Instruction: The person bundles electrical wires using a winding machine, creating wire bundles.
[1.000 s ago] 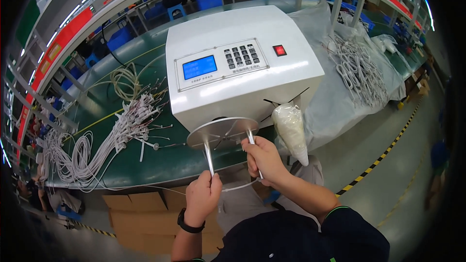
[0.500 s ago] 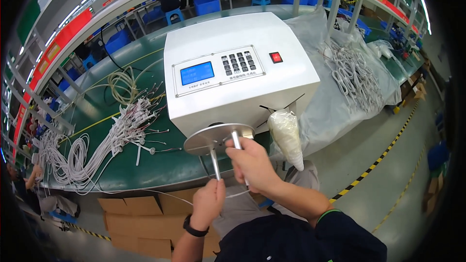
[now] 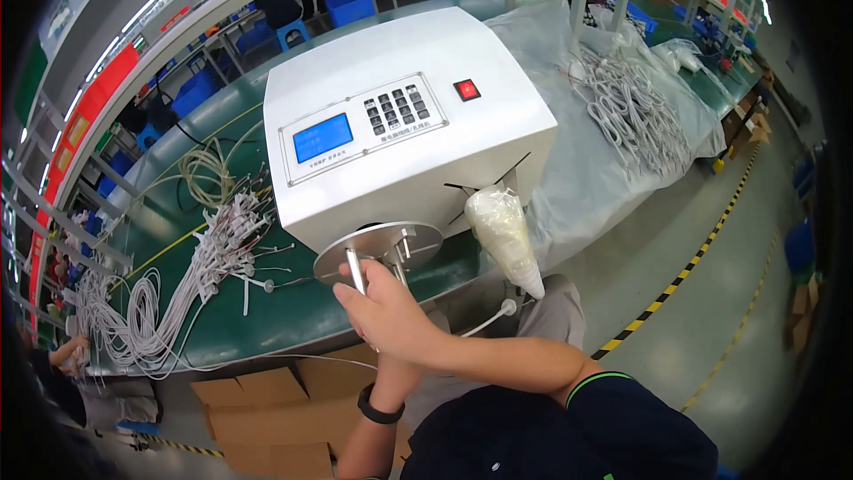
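Observation:
A white winding machine [image 3: 409, 160] stands before me, with a blue screen, a keypad and a lit red switch. On its front is a round metal disc [image 3: 426, 243] with upright metal posts [image 3: 355, 272]. My right hand [image 3: 386, 311] is closed at these posts, its fingers wrapped round the left one. Below and behind it, my left hand [image 3: 397, 378] is mostly covered, so its fingers are hidden. A thin white cable [image 3: 329, 358] runs in from the left to my hands. Its round white end piece [image 3: 507, 307] sticks out to the right of them.
On the green bench lies a bundle of white cables [image 3: 147, 316] with connector ends, at left. More coiled cables [image 3: 635, 111] lie on plastic sheeting at right. A plastic-wrapped cone [image 3: 504, 236] juts from the machine's front. Flattened cardboard [image 3: 267, 413] lies below; another person's hand [image 3: 71, 351] is far left.
My right hand has moved left and now crosses over my left hand. The posts on the disc have changed position. The cable's round end has come into view at right. The head view has shifted.

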A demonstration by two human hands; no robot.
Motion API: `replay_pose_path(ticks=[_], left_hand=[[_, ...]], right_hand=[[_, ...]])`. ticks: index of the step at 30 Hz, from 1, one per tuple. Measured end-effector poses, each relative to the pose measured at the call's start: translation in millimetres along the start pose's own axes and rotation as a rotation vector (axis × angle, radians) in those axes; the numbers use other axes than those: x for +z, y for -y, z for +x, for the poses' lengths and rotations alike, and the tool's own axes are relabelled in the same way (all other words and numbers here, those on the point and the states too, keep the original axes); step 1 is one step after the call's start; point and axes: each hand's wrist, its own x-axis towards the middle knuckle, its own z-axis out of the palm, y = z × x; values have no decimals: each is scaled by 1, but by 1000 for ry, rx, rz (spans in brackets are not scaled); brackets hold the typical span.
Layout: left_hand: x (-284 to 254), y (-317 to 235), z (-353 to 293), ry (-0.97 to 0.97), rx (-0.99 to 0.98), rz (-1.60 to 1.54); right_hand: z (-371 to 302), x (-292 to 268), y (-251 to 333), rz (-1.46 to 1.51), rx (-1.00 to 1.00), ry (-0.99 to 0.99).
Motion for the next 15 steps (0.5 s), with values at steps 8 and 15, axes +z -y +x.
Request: replay_pose_path(ticks=[8,15], left_hand=[[-87,-85,-20,-55,-176,189],[-118,-120,-5,-148,69,142]], right_hand=[[-59,-72,2,-296,-235,-157],[-13,-93,29,-759,-570,-268]])
